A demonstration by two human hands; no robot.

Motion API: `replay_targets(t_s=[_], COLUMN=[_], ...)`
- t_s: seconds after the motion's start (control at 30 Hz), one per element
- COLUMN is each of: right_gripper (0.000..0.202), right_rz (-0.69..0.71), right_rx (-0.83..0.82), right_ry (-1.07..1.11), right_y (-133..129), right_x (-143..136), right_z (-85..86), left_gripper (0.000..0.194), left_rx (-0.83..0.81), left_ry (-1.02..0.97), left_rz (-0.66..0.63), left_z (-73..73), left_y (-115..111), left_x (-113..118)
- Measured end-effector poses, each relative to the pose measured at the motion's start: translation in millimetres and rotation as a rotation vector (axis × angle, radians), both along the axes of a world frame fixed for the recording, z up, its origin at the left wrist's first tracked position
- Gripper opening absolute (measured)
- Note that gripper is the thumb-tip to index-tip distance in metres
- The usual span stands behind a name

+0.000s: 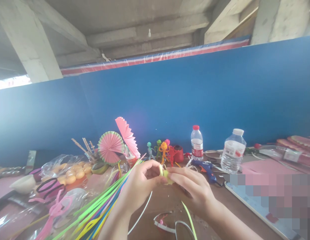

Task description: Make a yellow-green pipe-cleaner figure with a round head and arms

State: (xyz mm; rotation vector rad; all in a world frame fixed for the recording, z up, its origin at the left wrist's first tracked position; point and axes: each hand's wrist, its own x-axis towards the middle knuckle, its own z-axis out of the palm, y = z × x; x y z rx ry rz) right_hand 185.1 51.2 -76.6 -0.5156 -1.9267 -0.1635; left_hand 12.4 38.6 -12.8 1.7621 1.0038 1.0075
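Observation:
My left hand and my right hand meet above the brown table, both closed on a small yellow craft piece. The piece looks soft, with a loop or rolled end on its left side; my fingertips cover much of it. Below my right hand hangs or lies a yellow-green strip; whether it joins the piece I cannot tell. Beside my left forearm lies a bundle of green, blue and yellow craft stems. A thin white strip curves on the table under my hands.
Small colourful figures stand at the back, near pink paper fans. Two bottles and a blue glue gun are on the right. A white-edged tablet-like board lies nearer. Plastic bags crowd the left.

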Motion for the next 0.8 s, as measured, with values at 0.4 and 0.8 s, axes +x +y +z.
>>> replay_targets(t_s=[0.4, 0.8], right_gripper=[0.02, 0.028], right_rz=[-0.091, -0.039], right_rx=[0.136, -0.361], right_ry=[-0.177, 0.286], right_y=[-5, -3], right_x=[0, -7], right_z=[1.5, 0.0], left_gripper=[0.019, 0.01], left_rx=[-0.021, 0.164], left_ry=[-0.002, 0.097], left_rz=[0.099, 0.12], left_z=[-12.6, -11.1], left_y=[9, 4], left_x=[-2, 3])
